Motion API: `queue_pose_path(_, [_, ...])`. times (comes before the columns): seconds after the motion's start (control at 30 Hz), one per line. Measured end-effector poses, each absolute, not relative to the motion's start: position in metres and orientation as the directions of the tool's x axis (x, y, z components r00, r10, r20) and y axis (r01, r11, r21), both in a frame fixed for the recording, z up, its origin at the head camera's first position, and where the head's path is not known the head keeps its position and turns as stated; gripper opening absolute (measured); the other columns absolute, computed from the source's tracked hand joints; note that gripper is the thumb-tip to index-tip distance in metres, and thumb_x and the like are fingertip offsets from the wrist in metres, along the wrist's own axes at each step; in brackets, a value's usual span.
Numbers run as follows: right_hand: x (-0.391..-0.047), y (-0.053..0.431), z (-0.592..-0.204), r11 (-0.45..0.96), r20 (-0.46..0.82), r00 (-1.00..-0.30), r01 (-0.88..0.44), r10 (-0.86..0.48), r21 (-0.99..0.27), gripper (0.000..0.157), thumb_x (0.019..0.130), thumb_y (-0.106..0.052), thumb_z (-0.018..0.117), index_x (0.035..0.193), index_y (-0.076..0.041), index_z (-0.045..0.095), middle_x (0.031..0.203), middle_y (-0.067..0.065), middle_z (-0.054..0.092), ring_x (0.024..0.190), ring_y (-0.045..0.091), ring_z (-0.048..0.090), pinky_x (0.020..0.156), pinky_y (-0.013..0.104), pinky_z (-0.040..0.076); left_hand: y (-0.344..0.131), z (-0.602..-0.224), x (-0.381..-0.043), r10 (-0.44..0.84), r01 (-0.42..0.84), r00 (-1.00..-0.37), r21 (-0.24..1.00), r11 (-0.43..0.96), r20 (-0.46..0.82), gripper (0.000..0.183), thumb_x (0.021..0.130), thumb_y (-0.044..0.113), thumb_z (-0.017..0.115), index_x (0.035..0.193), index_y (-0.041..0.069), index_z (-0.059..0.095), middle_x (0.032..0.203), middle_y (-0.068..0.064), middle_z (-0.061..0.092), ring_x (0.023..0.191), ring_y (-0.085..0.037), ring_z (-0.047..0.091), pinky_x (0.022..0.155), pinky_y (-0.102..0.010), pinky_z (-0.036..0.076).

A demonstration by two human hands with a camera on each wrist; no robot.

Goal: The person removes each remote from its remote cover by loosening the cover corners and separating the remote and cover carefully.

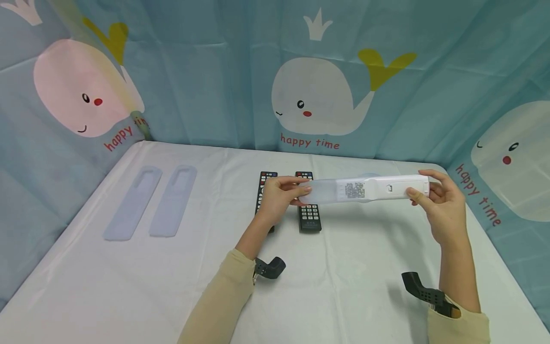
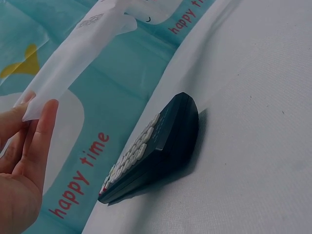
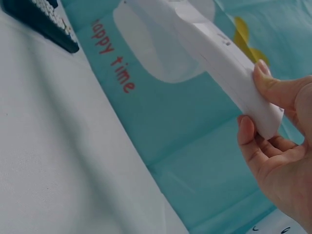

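In the head view a white remote control [image 1: 401, 187] is held level above the table, its back with a QR label facing up. One end of it sits inside a translucent sleeve [image 1: 320, 191]. My left hand [image 1: 277, 198] pinches the sleeve's left end between thumb and fingers; the left wrist view shows the soft sleeve [image 2: 63, 63] drawn out from that grip. At the opposite end my right hand [image 1: 444, 208] grips the bare remote, thumb on its back. The right wrist view shows fingers under the remote [image 3: 234, 73].
Two black remotes lie on the white table beneath the left hand, one at the left [image 1: 268, 177] and one at the right [image 1: 310, 220]. Farther left, two translucent sleeves [image 1: 133, 205] lie flat side by side. A whale-print curtain [image 1: 193, 86] stands behind the table.
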State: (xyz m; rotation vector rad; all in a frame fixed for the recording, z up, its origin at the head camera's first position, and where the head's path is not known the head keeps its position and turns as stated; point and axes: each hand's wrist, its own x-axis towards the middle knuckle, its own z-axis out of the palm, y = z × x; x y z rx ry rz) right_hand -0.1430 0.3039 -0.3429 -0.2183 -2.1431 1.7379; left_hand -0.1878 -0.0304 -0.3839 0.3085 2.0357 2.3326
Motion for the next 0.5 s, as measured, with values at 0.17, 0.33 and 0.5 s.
queue_pose_path(0.17, [-0.1428, 0.3042, -0.3429, 0.232, 0.193, -0.917, -0.115, 0.348, -0.966, 0.042, 0.094, -0.002, 0.078, 0.131, -0.019, 0.068, 0.111, -0.011, 0.066, 0.092, 0.005, 0.064, 0.071, 0.008, 0.056, -0.0316, -0.3835, -0.1875, 0.156, 0.105, -0.979, 0.984, -0.144, 0.128, 0.025, 0.092, -0.005, 0.077, 0.117, -0.01, 0.076, 0.103, -0.025, 0.077, 0.085, -0.019, 0.077, 0.067, -0.031, 0.065])
queue_pose_path(0.33, [-0.1426, 0.3037, -0.3424, 0.22, 0.183, -0.917, -0.108, 0.355, -0.97, 0.043, 0.094, -0.001, 0.078, 0.132, -0.019, 0.068, 0.111, -0.01, 0.066, 0.092, 0.006, 0.064, 0.072, 0.008, 0.056, -0.0328, -0.3828, -0.1865, 0.15, 0.097, -0.982, 0.986, -0.138, 0.118, 0.025, 0.093, -0.005, 0.077, 0.117, -0.008, 0.076, 0.103, -0.024, 0.077, 0.083, -0.016, 0.076, 0.069, -0.032, 0.066])
queue_pose_path(0.5, [-0.1421, 0.3044, -0.3417, 0.204, 0.171, -0.916, -0.1, 0.362, -0.974, 0.043, 0.094, -0.001, 0.078, 0.131, -0.02, 0.068, 0.112, -0.011, 0.065, 0.094, 0.005, 0.064, 0.072, 0.008, 0.056, -0.0337, -0.3827, -0.1868, 0.153, 0.091, -0.982, 0.986, -0.136, 0.112, 0.025, 0.093, -0.005, 0.076, 0.118, -0.008, 0.076, 0.103, -0.023, 0.078, 0.08, -0.013, 0.076, 0.068, -0.033, 0.066])
